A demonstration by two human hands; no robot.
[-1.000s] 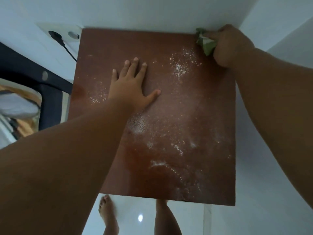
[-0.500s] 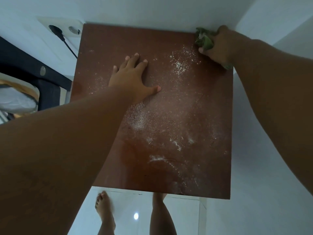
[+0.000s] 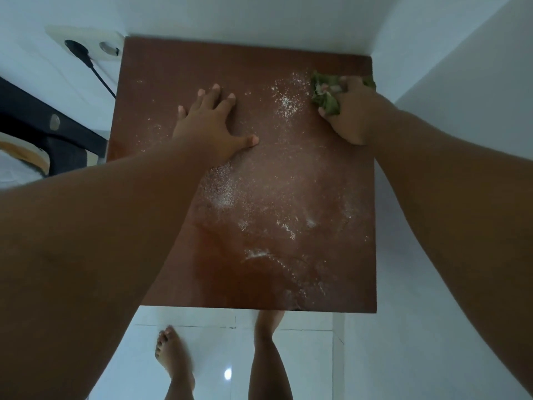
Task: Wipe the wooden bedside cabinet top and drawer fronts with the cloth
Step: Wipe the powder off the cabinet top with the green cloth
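Note:
The reddish-brown wooden cabinet top (image 3: 288, 269) fills the middle of the view, seen from above, dusted with patches of white powder (image 3: 287, 102). My left hand (image 3: 212, 128) lies flat on it, fingers spread, left of centre near the back. My right hand (image 3: 350, 114) presses a crumpled green cloth (image 3: 324, 92) onto the top near the back right corner, right beside a powder patch. The drawer fronts are hidden below the top.
White walls close in behind and to the right of the cabinet. A wall socket with a black plug and cable (image 3: 83, 54) sits at the back left, above a dark bed frame (image 3: 43, 131). My bare feet (image 3: 173, 359) stand on white floor tiles in front.
My right hand has drawn the cloth from the back right corner forward and slightly left along the top. The left hand has stayed flat in place.

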